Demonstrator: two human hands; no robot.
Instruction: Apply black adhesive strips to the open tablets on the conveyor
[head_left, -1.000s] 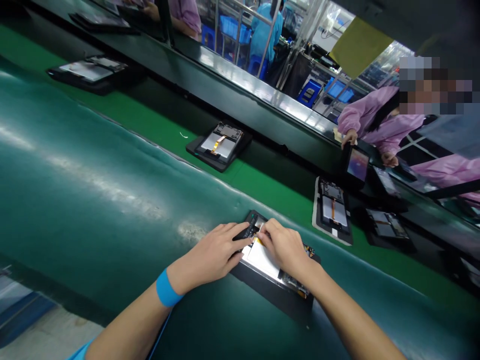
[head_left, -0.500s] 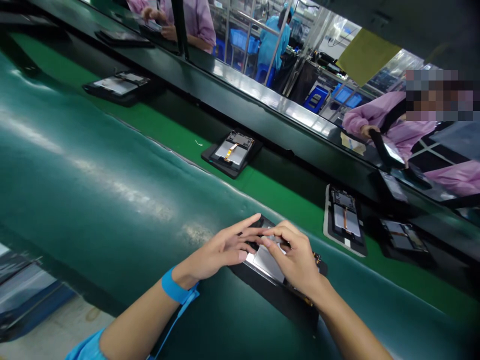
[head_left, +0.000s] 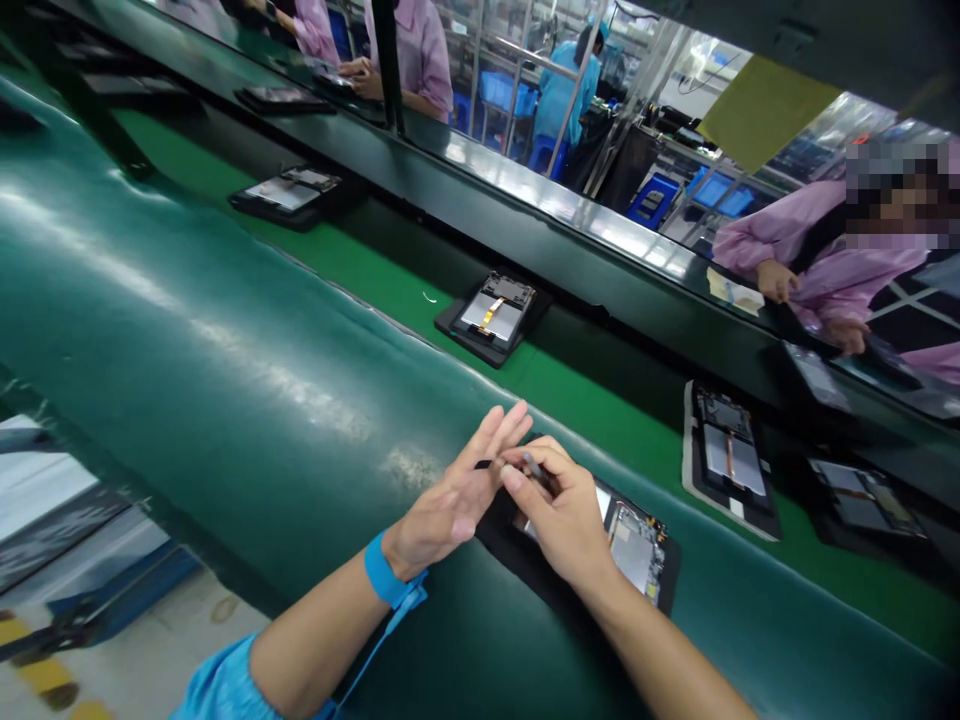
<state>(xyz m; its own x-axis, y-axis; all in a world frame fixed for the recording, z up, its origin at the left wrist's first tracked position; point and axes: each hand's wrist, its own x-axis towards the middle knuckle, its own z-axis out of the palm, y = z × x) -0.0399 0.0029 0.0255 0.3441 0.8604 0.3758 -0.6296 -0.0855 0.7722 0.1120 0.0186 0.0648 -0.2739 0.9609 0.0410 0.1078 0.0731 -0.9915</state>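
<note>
My left hand (head_left: 454,490), a blue strap round its wrist, is raised palm-up with its fingers stretched out. A small black strip (head_left: 484,464) shows at its fingers; whether it sticks to them is unclear. My right hand (head_left: 559,510) pinches a small grey tool (head_left: 535,467) between thumb and fingers, its tip close to the left fingers. Below both hands lies an opened tablet (head_left: 637,545) on a dark pad, its circuit board and silvery inside showing at the right. My right hand and forearm hide much of it.
Beyond the green bench (head_left: 285,480) runs a green conveyor belt (head_left: 585,400) carrying several opened tablets, one with an orange flex cable (head_left: 491,315) and one on a white-edged pad (head_left: 727,455). A dark post (head_left: 82,110) stands at left. Co-workers in pink (head_left: 795,230) sit opposite.
My left hand has turned more upright, and the black strip now shows at its fingers. My right hand has shifted left over the tablet, uncovering its circuit board. The view has swung slightly.
</note>
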